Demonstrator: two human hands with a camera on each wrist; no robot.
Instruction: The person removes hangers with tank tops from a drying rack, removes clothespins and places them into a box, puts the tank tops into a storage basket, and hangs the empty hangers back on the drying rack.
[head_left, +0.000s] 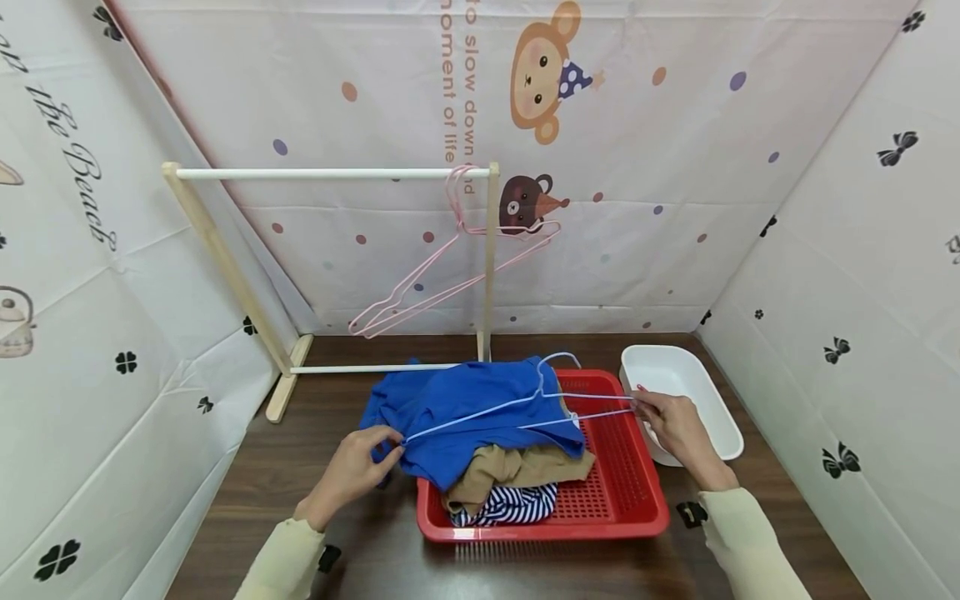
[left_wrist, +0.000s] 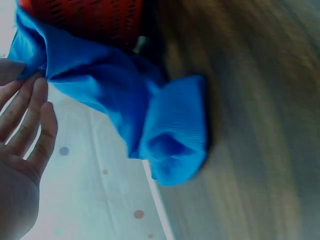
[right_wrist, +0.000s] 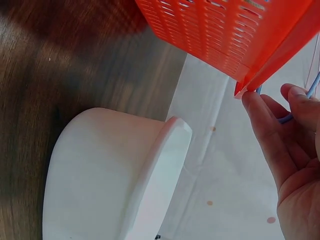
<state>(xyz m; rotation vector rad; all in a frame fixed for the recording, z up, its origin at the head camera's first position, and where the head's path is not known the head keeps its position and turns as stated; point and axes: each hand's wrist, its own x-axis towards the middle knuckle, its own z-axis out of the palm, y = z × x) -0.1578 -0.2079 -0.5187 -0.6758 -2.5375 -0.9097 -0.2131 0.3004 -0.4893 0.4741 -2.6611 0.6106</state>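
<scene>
A light blue clothes hanger [head_left: 472, 412] lies flat over a blue garment [head_left: 457, 392], its hook pointing to the back. At its left corner, my left hand [head_left: 351, 471] pinches the hanger between thumb and fingers. The right corner is held by my right hand [head_left: 678, 429], near the basket's right rim; in the right wrist view the blue hanger [right_wrist: 286, 119] passes between thumb and fingers. Part of the blue garment [left_wrist: 175, 125] hangs down outside the red basket. Under it in the red basket [head_left: 626, 492] are a tan garment [head_left: 517, 471] and a navy-and-white striped one [head_left: 510, 505].
A rack with a white top bar [head_left: 330, 174] and wooden posts stands behind the basket on the left. Pink hangers [head_left: 420, 271] hang at its right end. To the basket's right sits a white tub [head_left: 701, 392] on the dark wooden table [head_left: 360, 550]. Printed sheets cover the walls.
</scene>
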